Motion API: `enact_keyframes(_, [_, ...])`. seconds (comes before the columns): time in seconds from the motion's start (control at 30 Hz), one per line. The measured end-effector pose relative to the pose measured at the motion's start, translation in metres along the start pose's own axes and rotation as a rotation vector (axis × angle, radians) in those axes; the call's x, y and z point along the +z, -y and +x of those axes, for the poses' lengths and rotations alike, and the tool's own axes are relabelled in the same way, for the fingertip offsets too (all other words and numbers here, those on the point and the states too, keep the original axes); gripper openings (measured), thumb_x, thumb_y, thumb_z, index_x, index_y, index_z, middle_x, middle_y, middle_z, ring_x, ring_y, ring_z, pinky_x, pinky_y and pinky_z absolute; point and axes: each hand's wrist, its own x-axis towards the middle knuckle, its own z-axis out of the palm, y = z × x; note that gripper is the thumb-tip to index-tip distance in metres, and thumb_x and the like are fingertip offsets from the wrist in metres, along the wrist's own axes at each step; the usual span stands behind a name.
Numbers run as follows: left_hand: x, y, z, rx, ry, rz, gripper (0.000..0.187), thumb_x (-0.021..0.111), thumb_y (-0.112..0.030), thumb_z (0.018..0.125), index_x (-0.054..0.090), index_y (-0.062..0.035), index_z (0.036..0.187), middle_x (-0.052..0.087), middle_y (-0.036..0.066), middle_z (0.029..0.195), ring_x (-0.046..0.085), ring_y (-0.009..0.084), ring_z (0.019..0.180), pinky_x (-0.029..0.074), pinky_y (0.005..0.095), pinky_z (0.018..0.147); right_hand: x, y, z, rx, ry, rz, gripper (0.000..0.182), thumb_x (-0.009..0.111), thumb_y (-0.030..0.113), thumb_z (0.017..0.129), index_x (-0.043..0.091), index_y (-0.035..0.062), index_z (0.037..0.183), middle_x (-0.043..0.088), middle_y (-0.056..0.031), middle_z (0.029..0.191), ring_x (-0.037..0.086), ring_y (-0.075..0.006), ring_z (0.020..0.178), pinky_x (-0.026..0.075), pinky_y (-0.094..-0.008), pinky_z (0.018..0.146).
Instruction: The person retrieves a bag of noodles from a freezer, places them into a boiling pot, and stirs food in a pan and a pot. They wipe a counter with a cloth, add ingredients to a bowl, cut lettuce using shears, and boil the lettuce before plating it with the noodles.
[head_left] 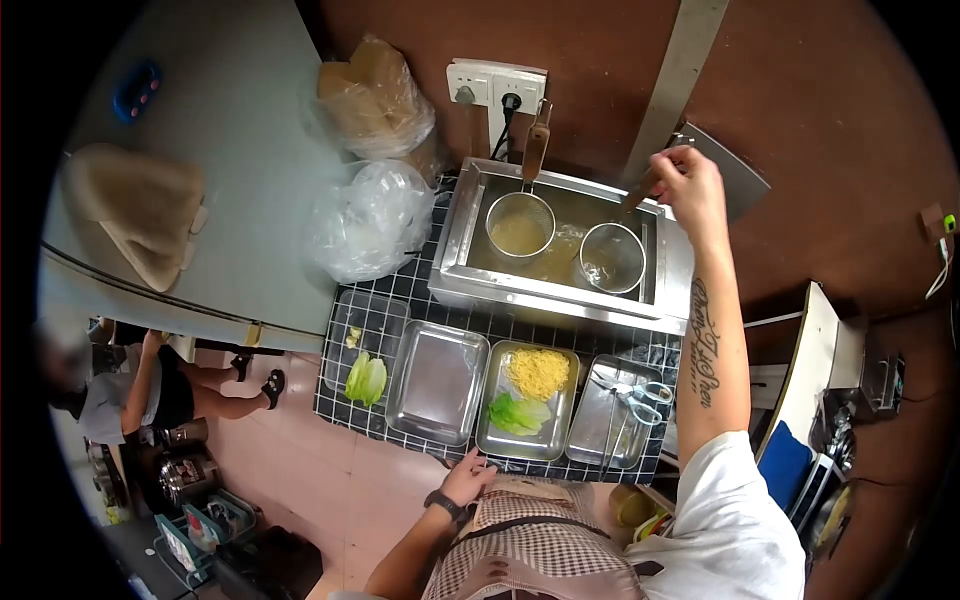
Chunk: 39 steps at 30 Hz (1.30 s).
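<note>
My right hand (688, 180) is closed round the handle of a strainer basket (612, 258), which hangs in the liquid of a steel cooker (560, 297). A second strainer basket (520, 225) with a wooden handle stands at the left in the same cooker, with pale contents. My left hand (468, 478) rests at the table's front edge with its fingers apart, holding nothing. Just above it, a steel tray (486, 440) holds yellow noodles (538, 373) and a lettuce leaf (519, 413).
A bare steel tray (437, 385) and a clear tray with lettuce (366, 380) lie left. Scissors (640, 395) rest on the right tray (600, 440). Plastic bags (372, 220) stand beside the cooker, below a wall socket (497, 85). Another person (150, 385) stands far left.
</note>
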Motion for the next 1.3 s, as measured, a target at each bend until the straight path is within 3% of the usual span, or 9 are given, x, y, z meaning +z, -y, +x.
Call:
enact_keyframes(0.23, [-0.053,-0.066,-0.047,0.291,-0.179,0.449,0.034,0.065,-0.02,0.095,0.062,-0.0012,0.123,0.071,0.007,0.09,0.064,0.012,0.08,0.053,0.0277,0.072,0.012,-0.06,0.04,0.014,0.034,-0.126,0.028,0.066,0.024,0.094,0.069,-0.0029,0.101,0.07,-0.0085,0.081,0.068,-0.012,0.068,0.052,-0.0257,0.063])
enact_keyframes(0.4, [-0.153,-0.121,0.009,0.594,-0.521,0.695,0.028,0.069,-0.016,0.087,0.066,-0.0033,0.112,0.069,0.013,0.093,0.067,0.0246,0.081,0.054,0.035,0.073,0.012,-0.07,-0.024,-0.017,-0.166,0.071,0.057,0.071,0.019,0.092,0.046,-0.0023,0.139,0.056,-0.0161,0.126,0.067,-0.0147,0.081,0.053,-0.0231,0.069])
enact_keyframes(0.5, [-0.216,-0.169,0.067,0.603,-0.86,0.913,0.042,0.07,-0.01,0.082,0.062,-0.008,0.123,0.062,0.016,0.111,0.062,0.0321,0.101,0.051,0.0409,0.089,0.012,-0.08,-0.117,-0.058,-0.09,0.149,0.038,0.063,0.011,0.095,0.053,0.0023,0.13,0.058,-0.0057,0.109,0.057,-0.0092,0.076,0.045,-0.0203,0.059])
enact_keyframes(0.63, [-0.274,-0.182,0.143,0.493,-0.668,0.988,0.057,0.068,-0.008,0.081,0.056,-0.0215,0.134,0.049,0.015,0.129,0.048,0.0387,0.122,0.042,0.0451,0.104,0.044,-0.074,-0.275,0.13,0.235,-0.223,0.023,0.063,0.003,0.088,0.063,0.0006,0.111,0.064,-0.0057,0.092,0.059,-0.0136,0.076,0.048,-0.0263,0.068])
enact_keyframes(0.77, [-0.303,-0.181,0.16,0.554,-0.594,1.006,0.032,0.068,-0.006,0.081,0.069,-0.0138,0.112,0.061,0.015,0.103,0.06,0.0347,0.101,0.049,0.0422,0.091,0.08,-0.046,-0.39,0.328,0.572,-0.291,0.018,0.067,0.008,0.086,0.067,-0.0006,0.103,0.066,-0.0118,0.089,0.065,-0.0189,0.075,0.053,-0.0304,0.066])
enact_keyframes(0.97, [-0.271,-0.18,0.038,0.717,-0.442,0.211,0.032,0.072,-0.009,0.082,0.069,-0.0075,0.113,0.068,0.01,0.097,0.064,0.0185,0.089,0.051,0.0317,0.081,0.185,-0.003,-0.435,0.74,0.668,0.336,0.022,0.058,0.011,0.098,0.062,-0.002,0.114,0.067,-0.0087,0.092,0.067,-0.0164,0.078,0.052,-0.0254,0.066])
enact_keyframes(1.07, [-0.208,-0.163,-0.062,0.706,-0.25,0.112,0.026,0.07,-0.016,0.089,0.068,-0.0058,0.112,0.066,0.009,0.101,0.064,0.0197,0.093,0.051,0.0315,0.084,0.253,0.02,-0.439,0.947,0.744,0.742,0.04,0.044,0.033,0.104,0.051,0.0024,0.128,0.062,-0.0117,0.106,0.065,-0.0246,0.092,0.055,-0.0383,0.077])
enact_keyframes(1.13, [-0.196,-0.125,-0.089,0.749,-0.184,0.345,0.028,0.068,-0.014,0.088,0.067,-0.0073,0.115,0.064,0.011,0.111,0.059,0.0277,0.111,0.048,0.0387,0.094,0.303,0.049,-0.434,1.077,0.906,0.904,0.058,0.033,0.054,0.103,0.048,0.0064,0.132,0.061,-0.0111,0.115,0.062,-0.0274,0.103,0.053,-0.0429,0.086])
enact_keyframes(1.3, [-0.199,-0.07,-0.181,0.736,-0.525,0.679,0.052,0.073,-0.023,0.084,0.058,-0.0112,0.133,0.055,0.013,0.132,0.053,0.0326,0.123,0.047,0.0413,0.101,0.365,0.077,-0.474,1.407,1.327,0.675,0.057,0.035,0.055,0.102,0.061,0.0056,0.113,0.067,-0.01,0.1,0.067,-0.0233,0.09,0.055,-0.0356,0.075])
